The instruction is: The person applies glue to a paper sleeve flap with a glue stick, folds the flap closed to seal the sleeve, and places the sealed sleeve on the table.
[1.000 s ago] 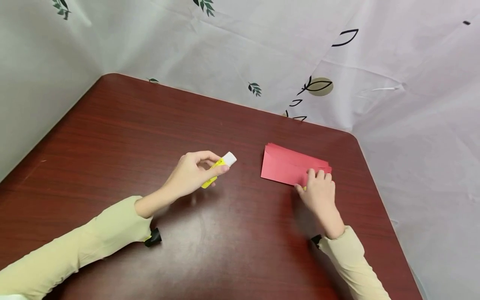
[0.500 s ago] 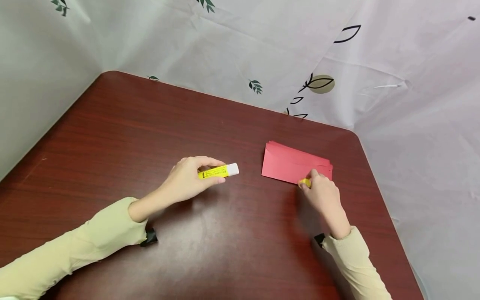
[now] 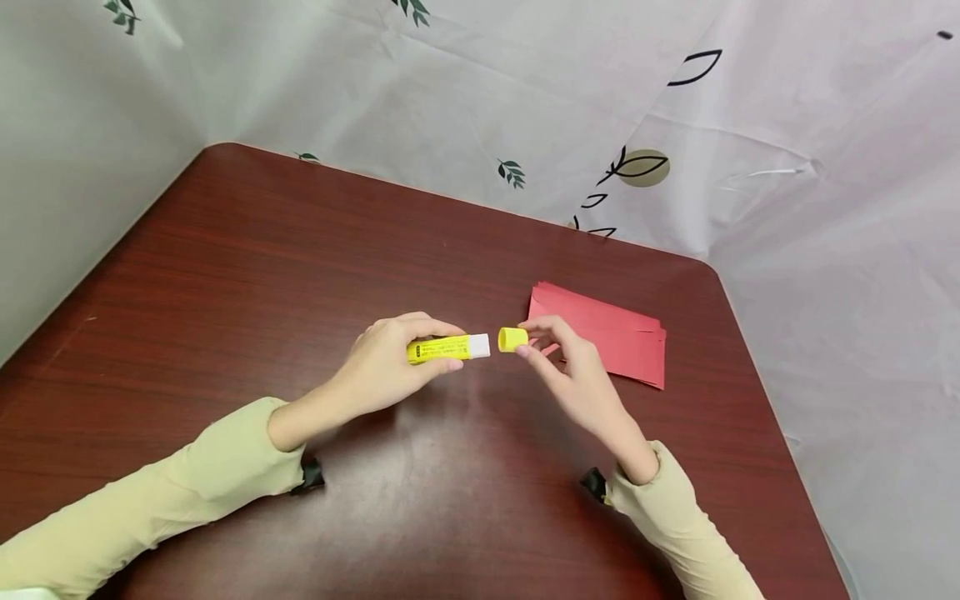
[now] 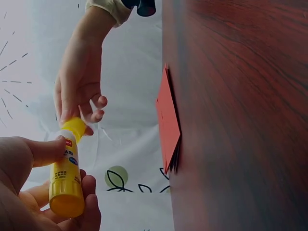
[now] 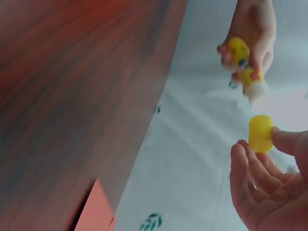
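My left hand grips a yellow glue stick, its white end pointing right. Facing that end across a small gap, a yellow cap is pinched between thumb and fingers of my right hand. In the left wrist view the glue stick lies between thumb and fingers, with printed labels on its side. The right wrist view shows the cap at the thumb tip, the other fingers loosely spread. Both hands are raised above the table. Behind the right hand lies a stack of red envelopes.
The dark red-brown wooden table has rounded far corners. A pale curtain with leaf prints hangs along its back and sides. A black wrist device shows under the left sleeve, another under the right.
My right hand has picked up the yellow cap at the envelopes' near edge and brought it left to the glue stick. The left hand has turned the glue stick nearly level.
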### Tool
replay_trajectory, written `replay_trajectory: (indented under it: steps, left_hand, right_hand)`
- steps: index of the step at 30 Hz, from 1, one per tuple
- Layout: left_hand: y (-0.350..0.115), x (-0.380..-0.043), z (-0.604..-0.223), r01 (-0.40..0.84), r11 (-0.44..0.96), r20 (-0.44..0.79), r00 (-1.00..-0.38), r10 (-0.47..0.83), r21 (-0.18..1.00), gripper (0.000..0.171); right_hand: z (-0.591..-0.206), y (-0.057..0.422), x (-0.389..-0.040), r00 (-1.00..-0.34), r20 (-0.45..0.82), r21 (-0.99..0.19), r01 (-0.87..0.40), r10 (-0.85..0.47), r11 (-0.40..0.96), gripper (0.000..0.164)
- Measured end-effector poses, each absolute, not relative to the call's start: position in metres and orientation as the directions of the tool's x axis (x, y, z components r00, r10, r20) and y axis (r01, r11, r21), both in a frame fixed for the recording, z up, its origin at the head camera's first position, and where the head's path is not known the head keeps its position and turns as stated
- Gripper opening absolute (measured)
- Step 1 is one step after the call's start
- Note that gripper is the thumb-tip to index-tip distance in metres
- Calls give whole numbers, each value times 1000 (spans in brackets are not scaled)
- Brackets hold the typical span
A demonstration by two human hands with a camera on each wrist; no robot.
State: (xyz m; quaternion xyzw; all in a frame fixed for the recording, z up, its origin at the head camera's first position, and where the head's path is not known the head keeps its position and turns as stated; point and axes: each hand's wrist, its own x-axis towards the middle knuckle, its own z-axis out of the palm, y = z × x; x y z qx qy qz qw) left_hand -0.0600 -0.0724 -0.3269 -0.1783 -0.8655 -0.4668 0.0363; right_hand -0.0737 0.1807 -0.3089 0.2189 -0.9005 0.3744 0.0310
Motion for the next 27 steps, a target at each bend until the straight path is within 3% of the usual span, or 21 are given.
replay_trajectory:
  steps: [27]
  left_hand:
    - [-65,-55,-327,427,380,314,-892,323,820,33]
  right_hand:
    - [-318,169,-62,-854,348,-800,-486,-387,351,32]
